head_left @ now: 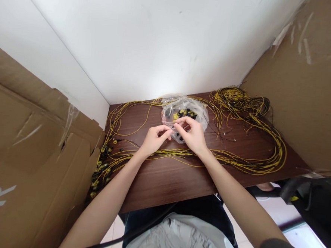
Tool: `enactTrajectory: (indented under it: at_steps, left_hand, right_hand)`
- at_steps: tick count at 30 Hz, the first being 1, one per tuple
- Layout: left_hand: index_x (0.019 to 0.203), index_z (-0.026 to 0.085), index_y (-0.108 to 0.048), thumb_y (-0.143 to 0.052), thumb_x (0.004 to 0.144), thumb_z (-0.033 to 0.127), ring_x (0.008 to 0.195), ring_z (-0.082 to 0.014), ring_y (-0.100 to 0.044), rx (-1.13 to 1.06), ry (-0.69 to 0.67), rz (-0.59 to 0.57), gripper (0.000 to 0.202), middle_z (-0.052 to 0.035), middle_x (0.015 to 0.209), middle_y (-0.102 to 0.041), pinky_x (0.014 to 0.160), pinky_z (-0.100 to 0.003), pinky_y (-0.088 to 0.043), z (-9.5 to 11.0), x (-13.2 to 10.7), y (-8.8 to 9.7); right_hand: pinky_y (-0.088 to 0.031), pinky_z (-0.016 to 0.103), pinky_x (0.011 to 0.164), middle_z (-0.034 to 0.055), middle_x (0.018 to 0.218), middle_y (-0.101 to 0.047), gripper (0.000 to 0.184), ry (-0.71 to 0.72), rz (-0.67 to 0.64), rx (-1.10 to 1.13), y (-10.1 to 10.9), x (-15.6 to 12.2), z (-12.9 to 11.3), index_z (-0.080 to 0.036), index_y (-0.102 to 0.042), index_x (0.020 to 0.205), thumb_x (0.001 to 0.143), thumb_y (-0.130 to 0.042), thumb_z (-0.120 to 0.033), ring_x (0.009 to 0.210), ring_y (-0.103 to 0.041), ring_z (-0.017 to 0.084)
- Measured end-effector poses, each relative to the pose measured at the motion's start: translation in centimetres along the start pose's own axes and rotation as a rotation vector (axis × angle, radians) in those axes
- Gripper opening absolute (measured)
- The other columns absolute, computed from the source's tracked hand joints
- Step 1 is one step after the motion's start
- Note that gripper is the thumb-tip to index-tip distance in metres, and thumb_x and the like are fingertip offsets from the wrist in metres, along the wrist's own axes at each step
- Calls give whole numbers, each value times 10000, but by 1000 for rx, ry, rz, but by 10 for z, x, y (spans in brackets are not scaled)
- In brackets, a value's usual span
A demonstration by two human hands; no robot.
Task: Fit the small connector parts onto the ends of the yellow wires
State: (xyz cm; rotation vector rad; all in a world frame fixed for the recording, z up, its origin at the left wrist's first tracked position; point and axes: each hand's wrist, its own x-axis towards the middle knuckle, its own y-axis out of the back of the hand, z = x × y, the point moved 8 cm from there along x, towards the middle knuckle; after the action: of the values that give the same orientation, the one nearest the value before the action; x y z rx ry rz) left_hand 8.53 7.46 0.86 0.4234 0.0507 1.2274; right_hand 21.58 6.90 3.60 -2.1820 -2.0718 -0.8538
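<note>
Pinching, left fingers and right fingers hold a small dark piece between them.

The left arm and right arm reached forward, angling inward. The left hand and right hand nearly met, each with thumb and forefinger pinched together.

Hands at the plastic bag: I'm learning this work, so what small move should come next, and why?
Perhaps bring the left hand and right hand slightly closer: their grips nearly meet by the plastic bag, at a dark piece too small to identify.
</note>
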Motion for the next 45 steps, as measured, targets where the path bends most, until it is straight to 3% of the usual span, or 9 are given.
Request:
enactTrajectory:
  at_steps: [4,11,18,25,33,40,45]
  left_hand:
    - [688,130,-621,-532,830,329,611,-112,-534,7,-25,-11,261,-16,629,-608,639,-226,-421,2,0,0]
    - [718,129,-650,-554,808,337,593,-119,-529,14,29,-15,247,-22,621,-618,604,-226,-411,-4,-1,-1]
    - [701,138,-627,-506,843,351,591,-115,-508,28,-27,-14,284,-17,626,-610,623,-229,-396,2,0,0]
    - [694,139,-640,-514,833,329,601,-127,-530,46,-4,-17,267,-21,624,-626,635,-237,-410,-2,0,-1]
    - [662,140,-615,-485,852,336,611,-123,-523,66,-33,-22,303,-22,637,-621,647,-231,-405,2,0,-1]
    - [742,139,-659,-502,842,337,609,-133,-543,59,8,-27,271,-22,628,-629,637,-237,-418,1,0,-1]
    - [762,137,-638,-483,861,328,603,-119,-534,26,-24,-17,265,-11,620,-609,651,-232,-418,3,1,-1]
  right_hand:
    - [-411,242,579,18,715,-637,126,13,-33,-18,-4,-1,-2,-155,-648,855,790,-581,-240,632,-548,124]
    - [-420,249,578,33,768,-645,145,-19,44,-25,3,-1,3,-162,-648,850,793,-580,-277,651,-559,133]
    - [-424,250,580,22,729,-643,127,15,-37,-14,-4,-1,-3,-166,-642,856,798,-569,-253,646,-560,132]
    - [-419,250,582,26,761,-643,130,6,24,-48,2,0,-1,-163,-648,847,799,-573,-258,641,-552,127]
    - [-426,251,591,27,768,-641,121,39,-23,-47,-3,-2,-5,-169,-644,856,801,-569,-247,672,-560,133]
    - [-429,250,574,30,778,-646,142,-4,69,-36,6,0,4,-170,-646,866,805,-568,-272,653,-566,134]
    - [-426,246,578,25,751,-644,118,27,-2,-20,-2,-1,-2,-163,-642,848,799,-571,-244,658,-566,132]
